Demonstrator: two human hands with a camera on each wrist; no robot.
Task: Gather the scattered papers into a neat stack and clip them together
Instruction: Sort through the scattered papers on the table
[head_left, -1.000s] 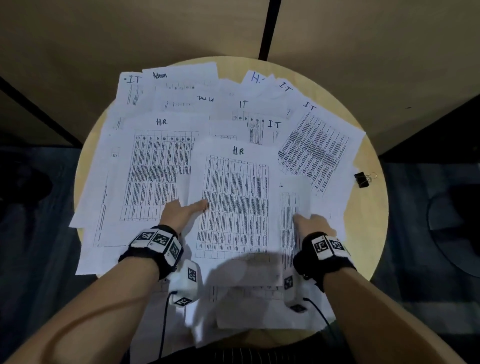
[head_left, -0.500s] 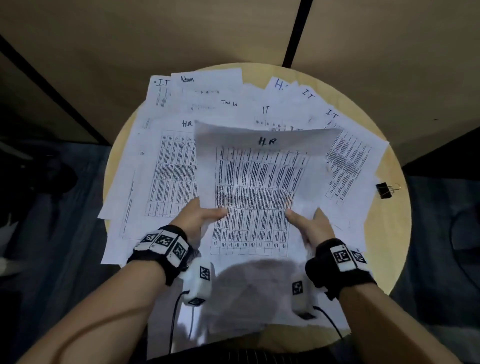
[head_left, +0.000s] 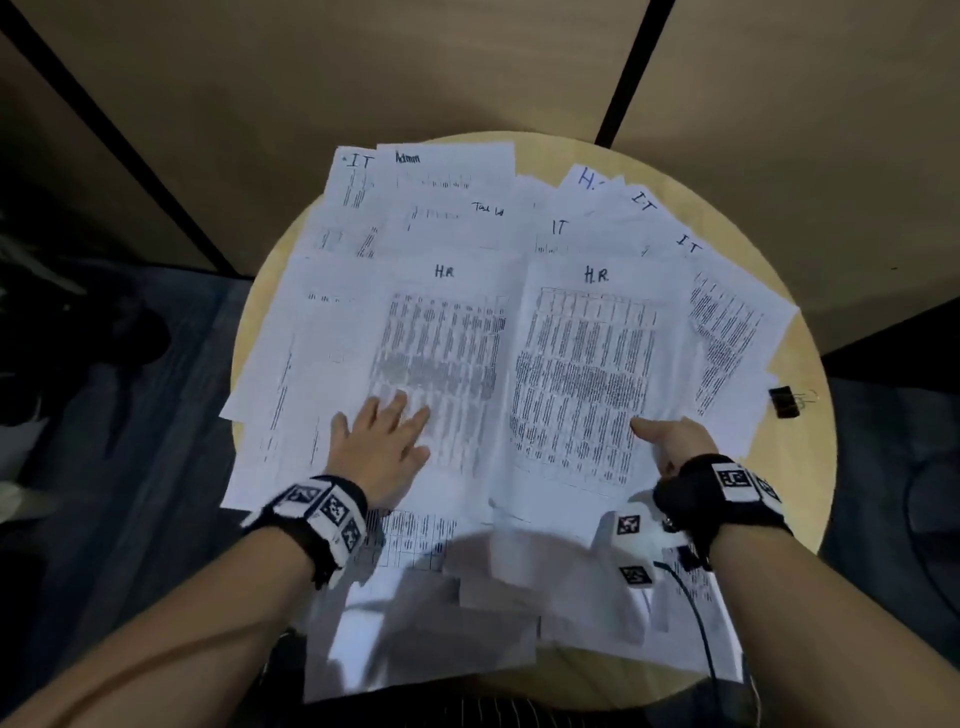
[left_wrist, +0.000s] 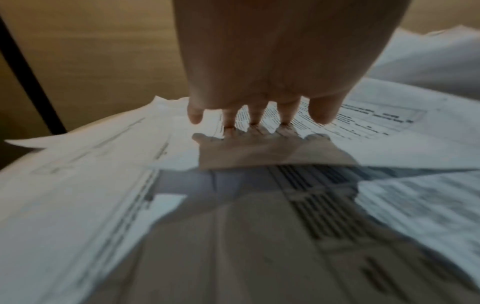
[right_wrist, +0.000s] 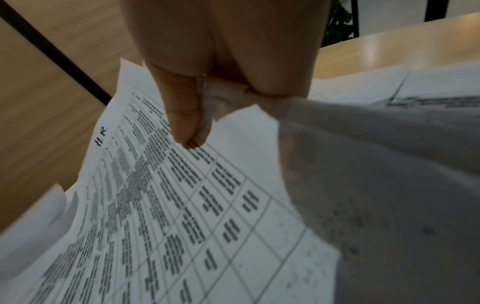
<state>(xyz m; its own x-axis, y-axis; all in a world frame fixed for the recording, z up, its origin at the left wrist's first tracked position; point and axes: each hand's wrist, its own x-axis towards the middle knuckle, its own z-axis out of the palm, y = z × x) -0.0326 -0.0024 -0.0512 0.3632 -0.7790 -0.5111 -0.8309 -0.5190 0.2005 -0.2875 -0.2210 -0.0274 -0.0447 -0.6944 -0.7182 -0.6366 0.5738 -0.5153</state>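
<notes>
Printed sheets lie fanned across a round wooden table (head_left: 810, 483), overlapping and hiding most of its top. The right hand (head_left: 675, 441) pinches the near right edge of an "H.R." table sheet (head_left: 582, 374) between thumb and curled fingers, lifting that side off the pile. Just left of that sheet, the left hand (head_left: 382, 441) rests flat with fingers spread and straight on a second "H.R." sheet (head_left: 441, 332). Beyond them lie pages marked "IT" (head_left: 358, 171) and "Admin" (head_left: 441, 166). A black binder clip (head_left: 783, 401) sits on bare wood well right of the held sheet, with an "IT" page (head_left: 727, 332) between them.
</notes>
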